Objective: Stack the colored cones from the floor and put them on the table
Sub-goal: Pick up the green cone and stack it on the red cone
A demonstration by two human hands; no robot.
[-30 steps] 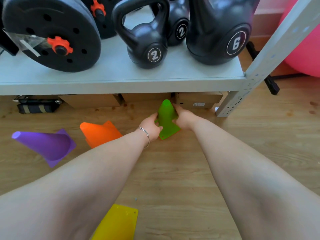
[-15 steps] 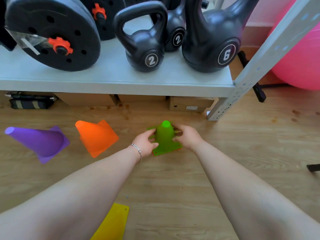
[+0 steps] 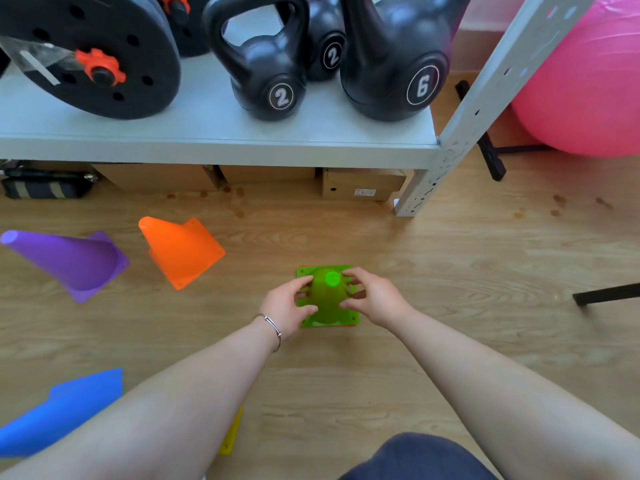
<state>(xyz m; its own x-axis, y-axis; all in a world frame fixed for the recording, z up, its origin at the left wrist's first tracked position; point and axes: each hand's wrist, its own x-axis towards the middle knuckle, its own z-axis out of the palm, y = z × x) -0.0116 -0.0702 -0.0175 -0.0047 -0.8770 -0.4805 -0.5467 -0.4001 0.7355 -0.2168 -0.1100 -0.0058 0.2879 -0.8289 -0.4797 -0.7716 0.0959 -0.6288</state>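
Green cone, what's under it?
Only a thin orange-red edge shows beneath the base of the green cone, probably another cone. The rest of it is covered.

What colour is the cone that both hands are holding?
The cone is bright green; the head view shows it best.

- Both bare forearms reach forward and down, drawing together.
- Left hand (image 3: 288, 306), a thin bracelet (image 3: 273, 328) on its wrist, curls fingers and thumb round the green cone's (image 3: 327, 301) left side.
- Right hand (image 3: 375, 299) grips the cone's right side likewise.
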